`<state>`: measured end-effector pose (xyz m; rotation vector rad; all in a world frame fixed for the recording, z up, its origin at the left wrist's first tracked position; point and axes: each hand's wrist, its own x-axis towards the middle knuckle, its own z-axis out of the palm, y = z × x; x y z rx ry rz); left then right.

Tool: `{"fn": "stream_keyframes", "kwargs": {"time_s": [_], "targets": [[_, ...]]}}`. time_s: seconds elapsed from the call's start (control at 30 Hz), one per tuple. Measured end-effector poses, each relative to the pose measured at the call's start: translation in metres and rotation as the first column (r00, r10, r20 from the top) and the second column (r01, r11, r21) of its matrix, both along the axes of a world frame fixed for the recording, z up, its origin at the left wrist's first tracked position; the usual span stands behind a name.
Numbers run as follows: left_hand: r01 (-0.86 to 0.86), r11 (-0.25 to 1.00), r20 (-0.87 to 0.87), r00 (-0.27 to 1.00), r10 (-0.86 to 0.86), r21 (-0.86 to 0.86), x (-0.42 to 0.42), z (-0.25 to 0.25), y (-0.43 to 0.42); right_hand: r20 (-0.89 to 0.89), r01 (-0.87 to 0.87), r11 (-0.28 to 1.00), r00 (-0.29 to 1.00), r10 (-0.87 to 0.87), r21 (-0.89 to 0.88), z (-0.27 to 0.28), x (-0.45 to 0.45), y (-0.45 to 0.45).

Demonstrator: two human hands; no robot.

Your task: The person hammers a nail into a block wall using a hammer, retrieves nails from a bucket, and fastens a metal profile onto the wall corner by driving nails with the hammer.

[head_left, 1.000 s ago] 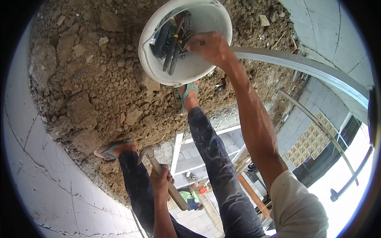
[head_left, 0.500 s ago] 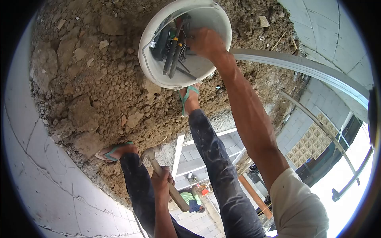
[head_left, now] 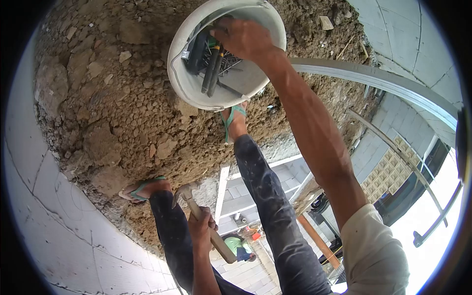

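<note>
Left hand (head_left: 200, 230): one hammer (head_left: 220, 242); right hand (head_left: 244, 39) inside one bucket (head_left: 248, 78)

Round off-white bucket (head_left: 251, 77), wire handle (head_left: 174, 72) along its rim, on brown soil (head_left: 123, 101), yellow-banded dark tools (head_left: 212, 73) and thin nail-like pieces (head_left: 229, 64) heaped inside, wooden-handled hammer (head_left: 192, 204) tilted, well apart.

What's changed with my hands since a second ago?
Your right hand moved left and forward inside the round white bucket, to the far ends of the black rod-shaped tools; its grip is unclear. Your left hand still holds the wooden-handled metal hammer.
</note>
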<state>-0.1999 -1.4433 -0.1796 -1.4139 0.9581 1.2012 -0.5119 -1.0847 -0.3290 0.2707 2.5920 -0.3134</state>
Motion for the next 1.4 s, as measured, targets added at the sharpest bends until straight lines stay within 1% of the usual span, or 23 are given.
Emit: {"fn": "stream_keyframes", "kwargs": {"time_s": [0.03, 0.1, 0.13, 0.2, 0.23, 0.3, 0.33, 0.5, 0.63, 0.8, 0.83, 0.9, 0.93, 1.0, 1.03, 1.1, 1.17, 1.2, 1.23, 1.3, 1.33, 1.4], "targets": [[-0.007, 1.0, -0.008, 1.0, 0.007, -0.006, 0.0, -0.001, 0.0, -0.002, 0.0, 1.0, 1.0, 0.0, 0.0, 0.001, -0.001, -0.001], [-0.003, 1.0, -0.003, 1.0, 0.003, -0.009, -0.002, -0.002, 0.002, 0.054, -0.127, 0.969, 0.991, 0.119, 0.212, 0.005, -0.003, -0.003], [0.002, 1.0, 0.006, 1.0, -0.002, -0.008, -0.002, -0.001, 0.002, 0.06, -0.128, 0.969, 0.991, 0.118, 0.213, 0.008, -0.004, -0.003], [0.013, 1.0, -0.003, 1.0, -0.013, 0.005, 0.001, 0.0, 0.001, 0.223, -0.108, 0.967, 0.973, 0.056, 0.231, 0.013, -0.009, -0.001], [0.024, 1.0, -0.016, 1.0, -0.024, 0.014, 0.001, -0.001, 0.0, 0.224, -0.107, 0.967, 0.973, 0.054, 0.233, 0.007, -0.007, 0.001], [0.029, 1.0, -0.009, 1.0, -0.029, 0.011, 0.0, 0.0, 0.001, -0.056, 0.02, 0.974, 0.998, -0.007, 0.226, -0.006, -0.004, 0.003], [0.028, 1.0, -0.002, 1.0, -0.028, 0.004, -0.001, 0.0, 0.002, -0.057, 0.024, 0.974, 0.998, -0.011, 0.226, -0.013, -0.006, 0.003], [0.06, 0.998, -0.008, 0.998, -0.06, -0.005, -0.004, 0.002, 0.003, -0.209, 0.163, 0.982, 0.968, -0.141, 0.096, -0.046, -0.015, -0.003], [0.062, 0.998, -0.015, 0.998, -0.062, -0.009, -0.003, 0.002, 0.004, -0.17, 0.154, 0.985, 0.975, -0.14, 0.074, -0.071, -0.018, -0.001], [0.07, 0.998, -0.028, 0.997, -0.07, -0.004, -0.001, 0.002, 0.003, -0.161, 0.018, 0.983, 0.987, 0.012, 0.184, -0.106, -0.017, 0.005], [0.062, 0.998, -0.024, 0.998, -0.062, -0.003, 0.0, 0.002, 0.004, -0.163, 0.02, 0.983, 0.987, 0.011, 0.183, -0.094, -0.02, 0.002], [0.057, 0.998, -0.021, 0.998, -0.057, -0.006, 0.0, 0.001, 0.004, -0.086, -0.018, 0.986, 0.996, 0.033, 0.168, -0.066, -0.022, -0.004], [0.048, 0.999, -0.017, 0.999, -0.048, -0.009, 0.001, 0.001, 0.004, -0.09, -0.016, 0.986, 0.995, 0.032, 0.168, -0.058, -0.021, -0.005], [0.054, 0.998, -0.016, 0.998, -0.054, -0.011, 0.001, 0.0, 0.004, -0.071, 0.151, 0.988, 0.986, -0.149, 0.019, -0.053, -0.019, -0.006], [0.062, 0.998, -0.01, 0.998, -0.062, -0.01, 0.001, 0.0, 0.004, -0.072, 0.152, 0.988, 0.986, -0.151, 0.018, -0.058, -0.017, -0.005], [0.053, 0.998, -0.001, 0.999, -0.053, -0.017, 0.005, -0.002, 0.003, -0.253, 0.134, 0.989, 0.961, -0.113, 0.066, -0.079, -0.009, -0.002], [0.039, 0.999, 0.008, 0.999, -0.039, -0.032, 0.007, -0.001, 0.002, -0.422, 0.12, 0.987, 0.905, -0.063, 0.11, -0.108, 0.0, -0.003], [0.04, 0.999, 0.011, 0.999, -0.039, -0.031, 0.006, -0.001, 0.003, -0.501, 0.116, 0.984, 0.865, -0.034, 0.135, -0.11, 0.001, -0.007], [0.04, 0.999, 0.014, 0.999, -0.04, -0.029, 0.006, 0.0, 0.004, -0.499, 0.117, 0.984, 0.866, -0.035, 0.133, -0.113, -0.001, -0.01], [0.043, 0.999, 0.006, 0.999, -0.043, -0.028, 0.008, -0.001, 0.003, -0.348, 0.125, 0.962, 0.937, -0.034, 0.244, -0.115, -0.006, -0.013], [0.046, 0.999, -0.004, 0.999, -0.046, -0.028, 0.008, -0.002, 0.003, -0.35, 0.125, 0.962, 0.936, -0.033, 0.244, -0.114, -0.006, -0.012], [0.048, 0.998, -0.006, 0.999, -0.048, -0.032, 0.004, 0.001, 0.006, -0.322, 0.309, 0.94, 0.913, -0.25, 0.146, -0.111, -0.006, -0.011]]}}
